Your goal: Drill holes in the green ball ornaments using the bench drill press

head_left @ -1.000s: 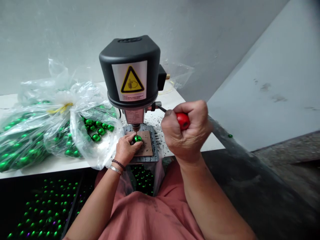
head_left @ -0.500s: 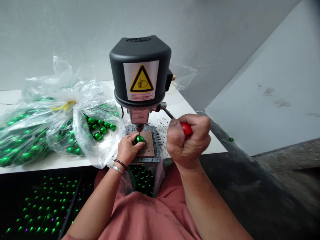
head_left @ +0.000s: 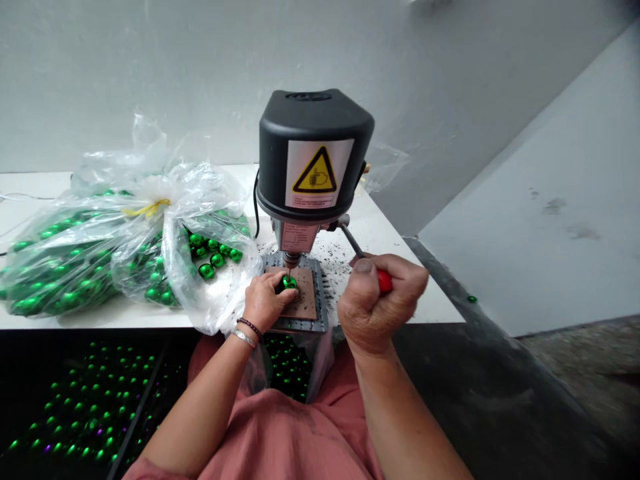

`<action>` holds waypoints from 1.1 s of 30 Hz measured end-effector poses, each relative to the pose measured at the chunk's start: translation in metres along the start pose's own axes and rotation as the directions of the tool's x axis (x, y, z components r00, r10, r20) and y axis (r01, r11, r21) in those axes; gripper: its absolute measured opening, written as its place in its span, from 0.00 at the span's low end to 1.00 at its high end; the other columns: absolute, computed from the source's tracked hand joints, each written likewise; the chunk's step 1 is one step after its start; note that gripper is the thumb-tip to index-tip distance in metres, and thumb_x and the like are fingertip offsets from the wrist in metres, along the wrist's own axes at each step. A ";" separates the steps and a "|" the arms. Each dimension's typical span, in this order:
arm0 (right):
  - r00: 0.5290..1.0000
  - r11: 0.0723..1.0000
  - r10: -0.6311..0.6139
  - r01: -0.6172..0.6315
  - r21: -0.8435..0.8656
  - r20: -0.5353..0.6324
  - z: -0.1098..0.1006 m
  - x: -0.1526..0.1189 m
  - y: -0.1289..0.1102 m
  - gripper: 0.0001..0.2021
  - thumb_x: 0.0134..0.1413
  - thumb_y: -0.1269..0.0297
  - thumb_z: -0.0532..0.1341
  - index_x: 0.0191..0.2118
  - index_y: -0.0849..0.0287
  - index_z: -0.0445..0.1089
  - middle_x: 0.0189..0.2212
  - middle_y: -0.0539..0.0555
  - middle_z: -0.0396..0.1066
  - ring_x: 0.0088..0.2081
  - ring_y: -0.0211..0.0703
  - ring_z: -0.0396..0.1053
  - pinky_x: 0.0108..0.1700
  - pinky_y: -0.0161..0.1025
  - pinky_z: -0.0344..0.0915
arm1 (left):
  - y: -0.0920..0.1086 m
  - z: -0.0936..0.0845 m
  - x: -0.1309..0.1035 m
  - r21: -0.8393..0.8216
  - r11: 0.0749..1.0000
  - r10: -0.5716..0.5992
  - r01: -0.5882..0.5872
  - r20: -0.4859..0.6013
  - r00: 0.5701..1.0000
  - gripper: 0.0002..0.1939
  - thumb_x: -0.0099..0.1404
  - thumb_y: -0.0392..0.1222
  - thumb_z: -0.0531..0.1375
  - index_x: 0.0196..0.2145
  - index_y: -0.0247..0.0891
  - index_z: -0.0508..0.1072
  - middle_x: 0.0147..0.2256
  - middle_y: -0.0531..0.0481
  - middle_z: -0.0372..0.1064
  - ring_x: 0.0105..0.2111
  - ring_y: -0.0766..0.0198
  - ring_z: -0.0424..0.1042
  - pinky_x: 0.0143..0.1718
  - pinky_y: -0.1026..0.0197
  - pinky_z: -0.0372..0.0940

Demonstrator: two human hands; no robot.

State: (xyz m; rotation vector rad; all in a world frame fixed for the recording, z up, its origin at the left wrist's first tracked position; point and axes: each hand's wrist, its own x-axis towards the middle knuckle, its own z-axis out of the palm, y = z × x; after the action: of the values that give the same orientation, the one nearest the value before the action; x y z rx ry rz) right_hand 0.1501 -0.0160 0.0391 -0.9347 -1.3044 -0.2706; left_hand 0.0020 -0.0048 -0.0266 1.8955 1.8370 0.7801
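A shiny green ball (head_left: 289,283) sits on the brown board (head_left: 306,303) of a small bench drill press (head_left: 316,160). My left hand (head_left: 265,300) pinches it between thumb and fingers, steadying it from the left. Directly above, the thin drill bit (head_left: 289,272) below the chuck points down at the ball's top; I cannot tell how deep it reaches. My right hand (head_left: 383,300) is wrapped round the red knob (head_left: 385,281) of the feed lever (head_left: 354,241), right of the press.
Left of the press, clear plastic bags (head_left: 150,253) of green balls lie on the white table (head_left: 435,300), one bag's mouth open. Dark shavings are scattered around the base. Many more balls (head_left: 80,407) are below the table, and one ball (head_left: 471,299) lies on the floor to the right.
The press and bags have shifted right in the view as my head turned. The feed lever has swung slightly lower with my right hand. My left hand keeps its grip on the green ball.
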 end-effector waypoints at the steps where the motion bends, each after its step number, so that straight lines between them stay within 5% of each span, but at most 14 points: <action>1: 1.000 1.000 0.005 -0.005 0.020 0.008 0.000 -0.003 0.002 0.05 0.50 0.72 0.54 0.35 0.58 0.59 0.25 0.47 0.60 0.27 0.30 0.60 0.31 0.32 0.62 | -0.001 0.000 0.000 -0.002 1.000 0.004 -0.004 -0.001 1.000 0.15 0.54 0.47 0.61 0.40 0.41 0.75 0.38 0.47 0.73 0.38 0.58 0.70 0.40 0.58 0.62; 7: 0.996 0.997 0.009 -0.016 0.075 0.092 -0.001 -0.010 0.005 0.02 0.51 0.71 0.53 0.29 0.59 0.58 0.22 0.47 0.61 0.24 0.30 0.61 0.26 0.31 0.59 | -0.004 0.001 0.000 -0.018 1.000 0.005 -0.005 -0.001 1.000 0.18 0.54 0.47 0.62 0.43 0.43 0.74 0.40 0.47 0.73 0.39 0.58 0.70 0.42 0.58 0.62; 12: 0.998 0.999 -0.027 0.024 -0.039 -0.062 0.009 0.039 -0.006 0.04 0.51 0.67 0.56 0.30 0.60 0.59 0.22 0.46 0.57 0.23 0.26 0.55 0.26 0.29 0.55 | -0.003 0.000 -0.001 -0.058 0.998 -0.012 0.014 0.023 1.000 0.15 0.53 0.45 0.62 0.40 0.41 0.75 0.36 0.48 0.74 0.37 0.59 0.69 0.40 0.58 0.63; 15: 0.999 0.996 0.033 -0.034 -0.077 -0.016 0.019 0.073 -0.011 0.09 0.53 0.62 0.54 0.27 0.61 0.59 0.22 0.46 0.58 0.23 0.25 0.55 0.27 0.29 0.55 | -0.004 -0.006 -0.006 -0.151 0.988 -0.005 0.008 0.019 1.000 0.16 0.53 0.44 0.61 0.41 0.40 0.75 0.37 0.49 0.74 0.38 0.60 0.70 0.42 0.59 0.63; 18: 0.993 0.991 0.114 -0.114 -0.065 -0.005 0.026 0.088 -0.011 0.10 0.52 0.60 0.54 0.26 0.62 0.58 0.21 0.45 0.57 0.23 0.25 0.54 0.28 0.29 0.54 | -0.007 -0.020 -0.016 -0.257 0.965 0.082 -0.054 0.097 0.992 0.17 0.56 0.46 0.60 0.43 0.40 0.74 0.39 0.49 0.74 0.40 0.60 0.70 0.44 0.59 0.63; 22: 0.993 0.992 0.119 -0.119 -0.030 -0.012 0.028 0.087 -0.010 0.09 0.52 0.62 0.54 0.26 0.61 0.58 0.22 0.45 0.56 0.25 0.25 0.54 0.30 0.29 0.55 | -0.010 -0.038 -0.028 -0.258 0.947 0.262 -0.194 0.262 0.929 0.19 0.56 0.51 0.60 0.44 0.41 0.75 0.42 0.47 0.73 0.44 0.57 0.69 0.49 0.57 0.61; 26: 0.991 0.990 0.134 -0.135 -0.037 -0.019 0.028 0.084 -0.012 0.09 0.51 0.64 0.55 0.26 0.60 0.55 0.22 0.45 0.54 0.24 0.25 0.52 0.29 0.29 0.55 | -0.022 -0.046 -0.018 -0.202 0.977 0.071 -0.072 -0.013 0.997 0.19 0.61 0.50 0.55 0.44 0.37 0.74 0.44 0.44 0.71 0.45 0.59 0.68 0.49 0.59 0.62; 30: 0.990 0.990 0.140 -0.140 -0.022 -0.004 0.028 0.085 -0.011 0.09 0.52 0.63 0.55 0.27 0.60 0.55 0.22 0.44 0.52 0.24 0.25 0.53 0.30 0.30 0.56 | -0.057 -0.058 0.013 0.113 0.970 -0.158 0.213 -0.367 0.917 0.18 0.61 0.43 0.54 0.46 0.34 0.73 0.46 0.39 0.69 0.51 0.54 0.64 0.54 0.54 0.57; 33: 0.989 0.989 0.146 -0.146 0.003 0.001 0.028 0.084 -0.009 0.09 0.52 0.62 0.54 0.28 0.60 0.56 0.23 0.45 0.53 0.24 0.25 0.54 0.31 0.31 0.58 | -0.082 -0.065 0.034 0.279 0.884 -0.275 0.376 -0.342 0.899 0.20 0.61 0.39 0.52 0.49 0.29 0.69 0.50 0.32 0.65 0.53 0.47 0.61 0.53 0.49 0.57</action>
State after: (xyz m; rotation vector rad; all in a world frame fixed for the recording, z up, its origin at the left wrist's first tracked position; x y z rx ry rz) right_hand 0.1487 0.0253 0.1182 -1.0225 -1.2294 -0.1543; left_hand -0.1031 0.0281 -0.0234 1.6409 2.5408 0.6878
